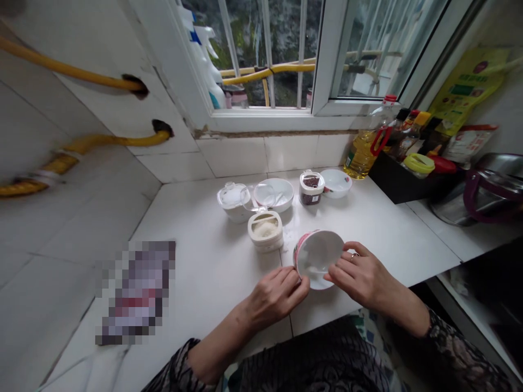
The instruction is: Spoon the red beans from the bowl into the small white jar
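Observation:
A small white bowl with a pink patterned outside [318, 256] is tilted up on the white counter [196, 272], its white inside facing me. My left hand [275, 296] pinches its lower left rim with curled fingers. My right hand [359, 275], with a ring on one finger, grips the right rim. Just beyond stands an open white jar of white grains [265, 230].
Farther back sit a lidded white jar [232, 201], a white bowl [275, 194], a jar of dark contents [310, 188] and a small white bowl [335, 182]. An oil bottle [368, 144], a black tray of sauces [404, 174] and a metal pot [486, 190] stand at right.

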Demonstrator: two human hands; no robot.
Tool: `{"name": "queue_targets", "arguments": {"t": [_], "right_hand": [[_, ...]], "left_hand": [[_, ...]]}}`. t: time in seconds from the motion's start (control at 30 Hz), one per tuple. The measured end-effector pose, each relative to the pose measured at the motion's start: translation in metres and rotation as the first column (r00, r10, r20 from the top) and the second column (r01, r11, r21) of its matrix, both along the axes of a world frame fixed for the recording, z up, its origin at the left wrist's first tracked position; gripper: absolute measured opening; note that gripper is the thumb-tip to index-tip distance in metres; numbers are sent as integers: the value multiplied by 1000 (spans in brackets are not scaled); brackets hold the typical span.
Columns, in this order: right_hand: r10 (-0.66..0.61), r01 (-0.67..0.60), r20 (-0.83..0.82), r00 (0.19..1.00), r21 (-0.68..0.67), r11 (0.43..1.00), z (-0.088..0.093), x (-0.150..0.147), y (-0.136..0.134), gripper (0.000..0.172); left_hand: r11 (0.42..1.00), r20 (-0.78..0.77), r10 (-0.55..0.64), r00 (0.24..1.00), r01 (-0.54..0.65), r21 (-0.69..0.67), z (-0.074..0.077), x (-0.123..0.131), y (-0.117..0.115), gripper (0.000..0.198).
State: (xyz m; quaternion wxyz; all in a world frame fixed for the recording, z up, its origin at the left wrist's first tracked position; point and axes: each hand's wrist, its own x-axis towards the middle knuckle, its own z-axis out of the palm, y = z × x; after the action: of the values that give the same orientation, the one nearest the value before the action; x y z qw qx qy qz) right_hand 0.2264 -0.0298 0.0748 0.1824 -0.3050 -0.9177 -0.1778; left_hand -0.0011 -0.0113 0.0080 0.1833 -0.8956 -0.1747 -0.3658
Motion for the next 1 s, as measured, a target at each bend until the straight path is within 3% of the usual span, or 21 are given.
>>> {"name": "queue_targets", "arguments": {"t": [0.2,0.33,0.43,0.53,0.67,0.77,0.9,1.0], "right_hand": [[-14,15,-18,1000,80,997,4,-3,3,21],[-1,1,-27,1000,3,1000,2,-3,6,28],[-142,140,-78,987,-40,989,2,7,5,35],[-338,330,-95,937,-84,940,0,22,5,40],[-519,492,-44,854,-257,832,-11,29,2,45],[-621,529,-66,781,-458,714,-22,23,-3,45],[-735,391,-140,663,-772,500,-30,11,-10,45],[-814,243,-190,549,-895,373,-34,4,-13,43]], "left_hand": [[1000,-16,-9,1000,9,-4,-1,0,-1,16],[1000,-23,6,1000,-6,3,-2,-1,0,18],[1000,-26,6,1000,-5,12,-1,-1,0,19],[1000,-18,4,1000,-4,18,-1,-1,-1,19],[999,-45,9,999,-7,40,1,2,-4,14],[998,-74,12,997,-8,58,3,4,-6,14],[997,-75,19,997,-14,74,5,6,-9,16],[996,-90,11,996,-3,88,4,7,-9,14]]}}
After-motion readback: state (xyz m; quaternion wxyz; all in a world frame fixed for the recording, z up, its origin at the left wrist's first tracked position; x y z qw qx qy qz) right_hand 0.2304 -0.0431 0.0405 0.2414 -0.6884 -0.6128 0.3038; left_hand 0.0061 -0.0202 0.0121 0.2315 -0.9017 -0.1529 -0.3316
